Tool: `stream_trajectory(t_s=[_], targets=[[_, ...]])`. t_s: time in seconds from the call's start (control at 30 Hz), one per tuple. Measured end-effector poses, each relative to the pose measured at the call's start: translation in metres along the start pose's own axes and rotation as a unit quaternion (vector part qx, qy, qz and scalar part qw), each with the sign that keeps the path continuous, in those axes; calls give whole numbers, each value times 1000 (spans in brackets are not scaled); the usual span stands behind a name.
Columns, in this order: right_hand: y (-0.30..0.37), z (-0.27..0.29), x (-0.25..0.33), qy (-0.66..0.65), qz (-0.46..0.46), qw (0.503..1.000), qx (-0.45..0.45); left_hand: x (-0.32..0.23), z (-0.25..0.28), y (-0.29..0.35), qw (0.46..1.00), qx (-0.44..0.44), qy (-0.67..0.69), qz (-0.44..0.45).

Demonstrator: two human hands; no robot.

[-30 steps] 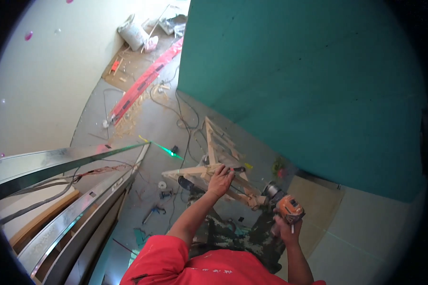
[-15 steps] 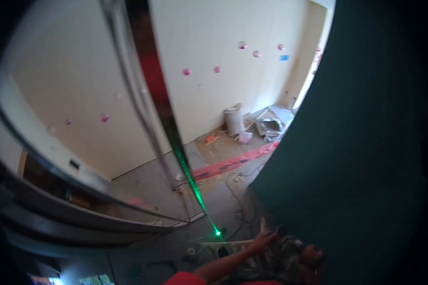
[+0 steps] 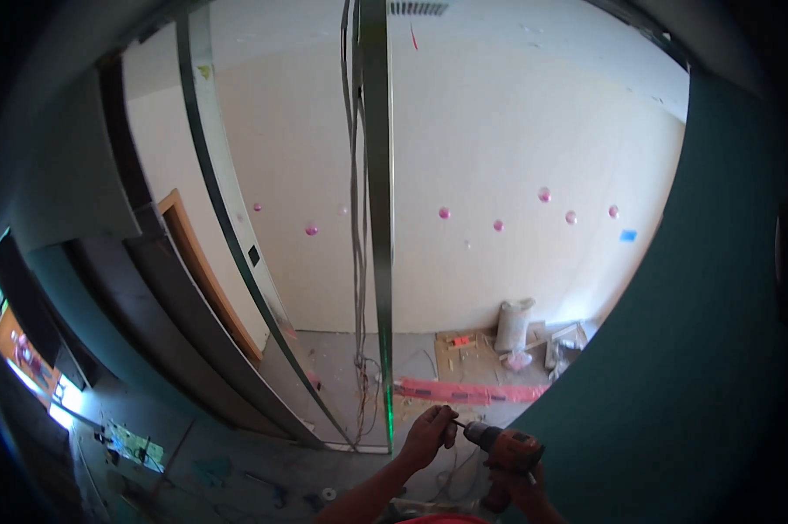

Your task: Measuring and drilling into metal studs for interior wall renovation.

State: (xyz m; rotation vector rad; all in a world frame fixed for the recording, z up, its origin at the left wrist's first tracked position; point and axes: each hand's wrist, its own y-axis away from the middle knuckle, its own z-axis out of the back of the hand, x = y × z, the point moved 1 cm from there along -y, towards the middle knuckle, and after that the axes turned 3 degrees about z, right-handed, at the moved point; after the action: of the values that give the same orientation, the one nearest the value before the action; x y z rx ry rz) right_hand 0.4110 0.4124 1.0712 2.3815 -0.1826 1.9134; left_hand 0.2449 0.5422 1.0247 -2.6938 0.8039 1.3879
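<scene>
A cordless drill (image 3: 509,449), orange and black, is in my right hand (image 3: 521,486) at the lower middle. My fingers are wrapped round its handle, and its chuck points left. Just ahead of the chuck, my left hand (image 3: 431,435) is closed in a pinch on a thin dark drill bit (image 3: 459,424). Whether the bit sits fully in the chuck is too small to tell. Both hands are raised before an upright metal stud (image 3: 376,262) that carries a green laser line low down.
Grey cables (image 3: 356,227) hang beside the stud. A dark green panel (image 3: 673,393) stands close on the right. Beyond the frame, a pale wall (image 3: 473,131) has pink spots. A bag (image 3: 514,325) and debris lie on the floor past red tape (image 3: 464,392). Tools lie lower left.
The view has risen and turned left, so more of the studs and ceiling shows. Both hands are now held up with the drill in plain sight; the bright green floor dot is gone from view.
</scene>
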Motion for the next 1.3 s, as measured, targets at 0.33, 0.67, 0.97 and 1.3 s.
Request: stream_trajectory(t_s=[0.33,0.67,0.97,1.3], targets=[[-22,76,24,-144,-96,984,32,-24,-115,-20,992,44,-12,-122],[-62,-49,12,-386,-122,907,118,-136,-39,-14,969,94,-101,-203],[-16,-93,54,-424,77,897,98,-348,-9,-47,752,-128,-225,-606],[51,-95,61,-408,220,886,23,-572,-101,-112,648,-174,-377,-638]])
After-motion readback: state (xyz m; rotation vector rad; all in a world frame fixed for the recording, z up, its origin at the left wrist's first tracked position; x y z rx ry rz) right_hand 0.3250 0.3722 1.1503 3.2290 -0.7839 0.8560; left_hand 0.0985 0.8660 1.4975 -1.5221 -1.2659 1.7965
